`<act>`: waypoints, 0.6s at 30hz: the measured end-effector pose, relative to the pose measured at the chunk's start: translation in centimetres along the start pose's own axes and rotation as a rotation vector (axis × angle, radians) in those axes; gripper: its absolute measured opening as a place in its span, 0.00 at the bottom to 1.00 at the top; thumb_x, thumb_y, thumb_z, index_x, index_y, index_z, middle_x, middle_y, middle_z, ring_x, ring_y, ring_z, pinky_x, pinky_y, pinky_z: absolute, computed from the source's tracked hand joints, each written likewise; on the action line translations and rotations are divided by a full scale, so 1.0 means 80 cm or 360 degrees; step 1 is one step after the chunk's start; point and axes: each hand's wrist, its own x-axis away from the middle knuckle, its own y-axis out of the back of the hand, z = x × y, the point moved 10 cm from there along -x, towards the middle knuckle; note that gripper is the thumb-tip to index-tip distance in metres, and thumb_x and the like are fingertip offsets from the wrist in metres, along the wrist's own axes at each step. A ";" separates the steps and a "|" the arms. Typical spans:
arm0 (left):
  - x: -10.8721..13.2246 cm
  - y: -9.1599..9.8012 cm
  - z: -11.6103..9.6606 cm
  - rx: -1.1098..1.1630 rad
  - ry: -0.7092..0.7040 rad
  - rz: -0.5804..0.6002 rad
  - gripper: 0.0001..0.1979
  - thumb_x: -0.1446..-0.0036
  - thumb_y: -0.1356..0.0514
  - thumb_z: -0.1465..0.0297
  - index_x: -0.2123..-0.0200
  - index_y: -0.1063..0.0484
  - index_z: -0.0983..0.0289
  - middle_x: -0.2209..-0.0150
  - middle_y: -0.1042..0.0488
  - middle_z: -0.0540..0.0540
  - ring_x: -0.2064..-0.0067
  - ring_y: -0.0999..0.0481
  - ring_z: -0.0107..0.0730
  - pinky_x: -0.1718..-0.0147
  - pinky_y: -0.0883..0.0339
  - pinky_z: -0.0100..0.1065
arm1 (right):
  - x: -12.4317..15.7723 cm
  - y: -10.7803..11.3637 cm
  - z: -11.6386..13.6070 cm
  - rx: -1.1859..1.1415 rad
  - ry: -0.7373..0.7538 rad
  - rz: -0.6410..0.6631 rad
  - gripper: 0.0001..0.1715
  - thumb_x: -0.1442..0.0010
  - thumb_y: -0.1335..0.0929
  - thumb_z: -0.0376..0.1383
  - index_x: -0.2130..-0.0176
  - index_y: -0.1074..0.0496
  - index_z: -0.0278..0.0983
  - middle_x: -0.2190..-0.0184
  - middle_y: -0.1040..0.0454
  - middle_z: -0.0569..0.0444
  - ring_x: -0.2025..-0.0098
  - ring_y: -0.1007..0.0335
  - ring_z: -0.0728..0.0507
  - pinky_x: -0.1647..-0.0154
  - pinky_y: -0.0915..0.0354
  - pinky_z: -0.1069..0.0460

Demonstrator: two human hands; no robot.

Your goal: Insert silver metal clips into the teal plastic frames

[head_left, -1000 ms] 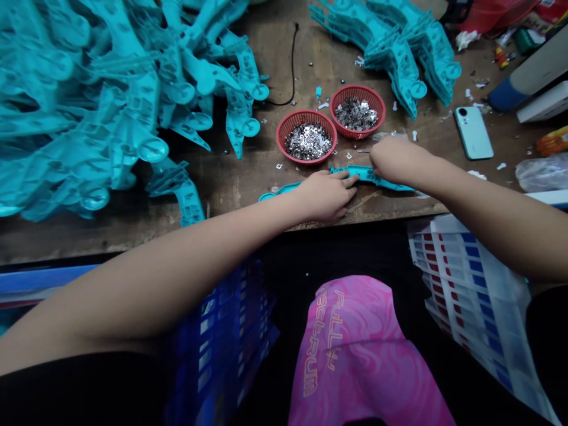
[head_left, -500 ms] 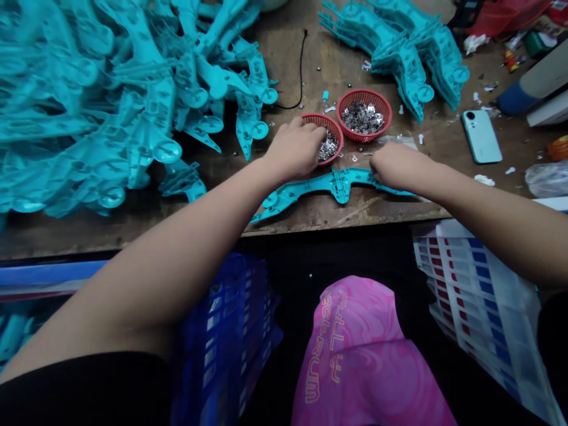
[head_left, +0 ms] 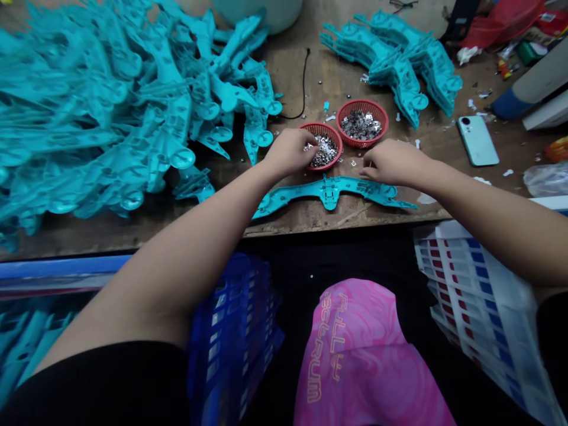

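My left hand [head_left: 289,151] is over the left edge of a red basket [head_left: 338,155] of small shiny metal pieces [head_left: 323,151]. Its thumb and fingertips are pinched together; whatever is between them is too small to make out. Above the right part of a long teal plastic piece [head_left: 329,194], my right hand [head_left: 393,162] is curled with its fingertips together, and I cannot make out what they hold. The teal piece lies along the table's front edge. Behind it stands a second red basket [head_left: 385,123] holding metal clips [head_left: 361,124].
A large heap of teal plastic parts [head_left: 110,106] covers the table's left side. Stacked teal parts [head_left: 390,59] lie at the back right, near a phone [head_left: 478,141]. A black cord [head_left: 304,83] and loose metal bits lie between. Below stand blue [head_left: 235,331] and white crates [head_left: 479,296].
My left hand has drawn back toward the left basket's near-left edge, uncovering more metal pieces. My right hand has shifted slightly left along the teal piece. The view has tilted a little.
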 end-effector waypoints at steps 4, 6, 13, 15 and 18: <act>-0.005 0.021 0.027 0.0422 0.0233 -0.0377 0.06 0.37 0.27 0.71 0.57 0.10 0.59 0.55 0.08 0.61 0.49 0.11 0.52 0.37 0.15 0.50 | -0.005 0.010 -0.016 -0.0195 -0.0029 -0.0161 0.21 0.13 0.26 0.42 0.35 0.05 0.38 0.38 0.06 0.37 0.37 0.09 0.22 0.48 0.23 0.38; -0.005 0.024 0.033 0.0576 0.0276 -0.0501 0.05 0.40 0.25 0.73 0.61 0.15 0.59 0.60 0.12 0.59 0.52 0.13 0.49 0.41 0.14 0.50 | -0.007 0.015 -0.015 -0.0327 0.0027 -0.0262 0.18 0.15 0.25 0.40 0.38 0.04 0.39 0.42 0.06 0.39 0.39 0.09 0.23 0.45 0.22 0.37; -0.010 0.016 0.009 0.0841 -0.0002 -0.0645 0.16 0.40 0.25 0.74 0.60 0.29 0.55 0.63 0.23 0.52 0.53 0.13 0.46 0.40 0.11 0.53 | -0.008 0.034 -0.003 -0.0988 0.0398 -0.0742 0.16 0.18 0.23 0.42 0.39 0.05 0.41 0.48 0.06 0.43 0.47 0.11 0.31 0.33 0.19 0.35; -0.010 0.004 -0.008 0.0925 -0.0102 -0.0563 0.19 0.38 0.24 0.72 0.53 0.28 0.54 0.63 0.24 0.50 0.51 0.10 0.47 0.39 0.11 0.54 | -0.007 0.038 -0.004 -0.1120 0.0468 -0.0899 0.23 0.18 0.22 0.45 0.32 0.07 0.41 0.42 0.06 0.41 0.42 0.11 0.30 0.33 0.18 0.35; 0.001 -0.010 -0.037 0.0970 -0.0237 -0.0458 0.23 0.36 0.24 0.71 0.45 0.30 0.54 0.61 0.22 0.50 0.47 0.08 0.50 0.39 0.11 0.54 | -0.007 0.040 0.001 -0.1155 0.0601 -0.1050 0.25 0.17 0.21 0.46 0.29 0.09 0.42 0.38 0.07 0.40 0.38 0.12 0.29 0.32 0.18 0.35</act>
